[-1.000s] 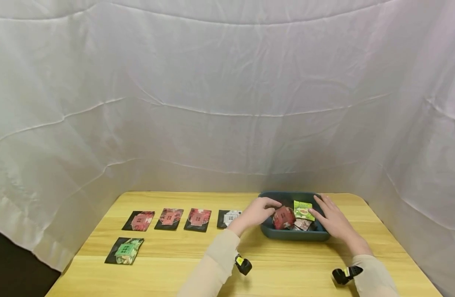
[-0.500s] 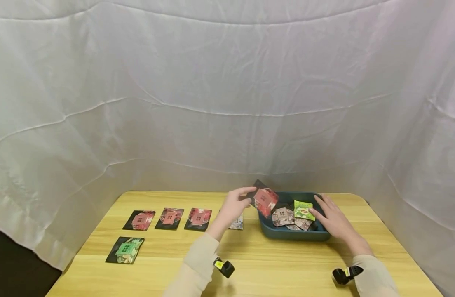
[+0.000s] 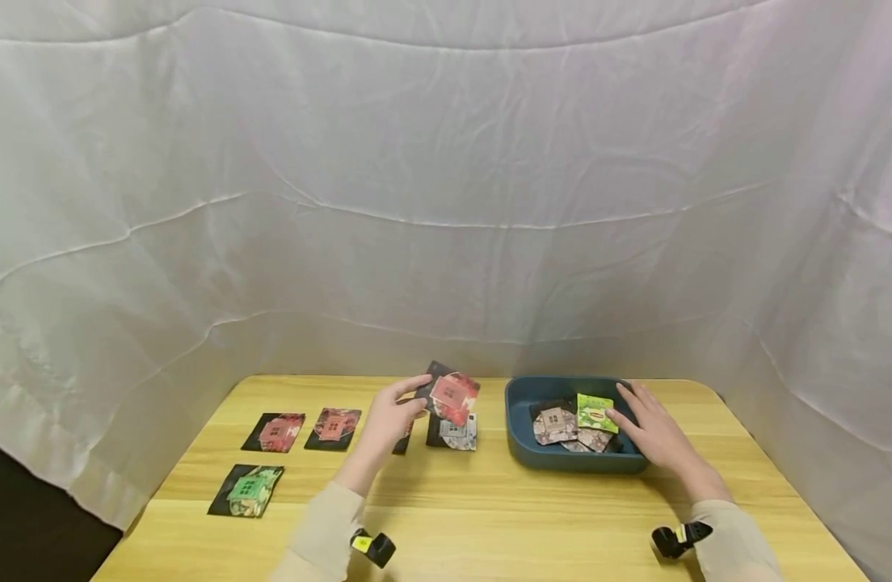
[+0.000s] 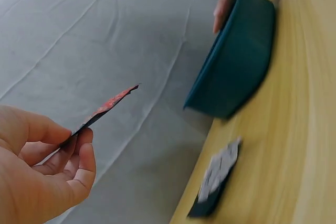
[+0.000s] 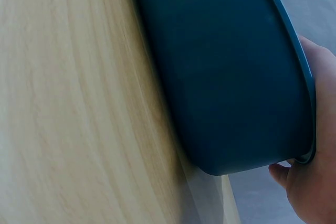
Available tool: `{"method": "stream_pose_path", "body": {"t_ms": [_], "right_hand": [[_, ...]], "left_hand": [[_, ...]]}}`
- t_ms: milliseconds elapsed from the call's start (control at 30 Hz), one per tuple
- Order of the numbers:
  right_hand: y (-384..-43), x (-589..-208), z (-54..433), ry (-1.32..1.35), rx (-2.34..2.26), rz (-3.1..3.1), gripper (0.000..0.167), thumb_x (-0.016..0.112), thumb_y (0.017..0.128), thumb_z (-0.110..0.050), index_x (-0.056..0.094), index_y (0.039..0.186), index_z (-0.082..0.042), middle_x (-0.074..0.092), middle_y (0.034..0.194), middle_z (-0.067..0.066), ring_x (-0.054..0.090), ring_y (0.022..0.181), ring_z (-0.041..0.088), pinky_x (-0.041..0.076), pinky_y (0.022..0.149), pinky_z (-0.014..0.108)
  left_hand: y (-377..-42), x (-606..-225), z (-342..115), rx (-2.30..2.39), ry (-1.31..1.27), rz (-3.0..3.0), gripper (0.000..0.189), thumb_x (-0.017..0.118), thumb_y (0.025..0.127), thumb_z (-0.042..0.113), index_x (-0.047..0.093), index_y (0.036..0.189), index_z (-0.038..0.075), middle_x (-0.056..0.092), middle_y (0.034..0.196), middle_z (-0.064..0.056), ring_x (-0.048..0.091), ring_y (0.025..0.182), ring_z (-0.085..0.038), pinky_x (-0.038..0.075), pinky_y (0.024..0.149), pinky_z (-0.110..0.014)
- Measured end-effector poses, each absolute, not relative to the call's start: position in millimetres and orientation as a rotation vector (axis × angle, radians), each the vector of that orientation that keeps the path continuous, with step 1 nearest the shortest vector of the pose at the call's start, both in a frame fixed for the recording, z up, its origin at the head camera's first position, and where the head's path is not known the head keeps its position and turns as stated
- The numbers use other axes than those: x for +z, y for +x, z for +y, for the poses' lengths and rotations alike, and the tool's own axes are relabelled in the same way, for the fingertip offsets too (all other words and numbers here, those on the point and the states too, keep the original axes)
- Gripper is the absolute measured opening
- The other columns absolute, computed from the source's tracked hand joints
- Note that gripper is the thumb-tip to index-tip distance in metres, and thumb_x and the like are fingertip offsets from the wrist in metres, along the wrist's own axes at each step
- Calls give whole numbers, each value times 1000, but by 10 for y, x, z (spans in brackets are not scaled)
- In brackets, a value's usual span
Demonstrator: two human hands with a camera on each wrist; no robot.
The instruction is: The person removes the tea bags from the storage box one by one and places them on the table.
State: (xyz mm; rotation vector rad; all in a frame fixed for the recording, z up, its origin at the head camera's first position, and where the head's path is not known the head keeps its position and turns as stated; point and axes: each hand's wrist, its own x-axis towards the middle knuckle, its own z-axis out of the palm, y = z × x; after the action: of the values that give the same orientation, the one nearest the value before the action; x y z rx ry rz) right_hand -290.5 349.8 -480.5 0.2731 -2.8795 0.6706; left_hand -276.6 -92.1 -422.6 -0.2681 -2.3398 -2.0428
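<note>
My left hand point(image 3: 386, 416) pinches a red-and-black tea sachet point(image 3: 452, 394) between thumb and fingers, raised above the table. In the left wrist view the sachet point(image 4: 107, 107) shows nearly edge-on. Below it lies a white-and-black sachet point(image 3: 457, 432); a red one point(image 3: 401, 444) is mostly hidden behind the hand. At the right end of a dark blue bin point(image 3: 577, 461), my right hand point(image 3: 653, 428) holds the rim, thumb over the inside. Inside the bin are a green-and-yellow tea sachet point(image 3: 595, 412), a pinkish-brown sachet point(image 3: 553, 424) and others partly covered.
Two more red sachets, one at the left point(image 3: 275, 433) and another beside it point(image 3: 333, 428), continue the back row on the wooden table point(image 3: 533, 525). In front of them lies a green sachet point(image 3: 246, 491). A pale cloth curtain point(image 3: 446, 267) encloses the table's back and sides.
My left hand has lifted the red sachet out of the bin and carried it left, over the white sachet. The pinkish-brown sachet beneath came into view. The right hand stays at the bin.
</note>
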Motion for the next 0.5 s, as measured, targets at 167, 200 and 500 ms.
{"method": "stream_pose_path", "body": {"t_ms": [167,200,500], "right_hand": [[-2900,-4797,3496,278,675,-2881,76,44,100,-51,24,153,-1,13,158,32,10,145,52,14,110,71],[-2899,-4797,3495,279,676,-2882,76,44,100,-51,24,153,-1,13,158,32,10,145,52,14,110,71],[-2900,-4789,3500,277,674,-2888,76,43,100,-52,24,153,-1,13,158,31,10,145,52,14,110,72]], "left_hand": [[-2685,-4247,-1184,-1989,-149,-2385,39,60,94,5,62,132,15,51,143,-15,58,71,-10,49,60,-25],[-2671,-4261,-1229,-1969,-133,-2392,38,60,93,5,63,131,15,52,143,-14,61,79,-11,51,63,-26],[-2479,-4370,-1576,-1908,-66,-2423,37,60,94,4,62,131,10,49,145,-17,67,99,-24,57,88,-33]]}}
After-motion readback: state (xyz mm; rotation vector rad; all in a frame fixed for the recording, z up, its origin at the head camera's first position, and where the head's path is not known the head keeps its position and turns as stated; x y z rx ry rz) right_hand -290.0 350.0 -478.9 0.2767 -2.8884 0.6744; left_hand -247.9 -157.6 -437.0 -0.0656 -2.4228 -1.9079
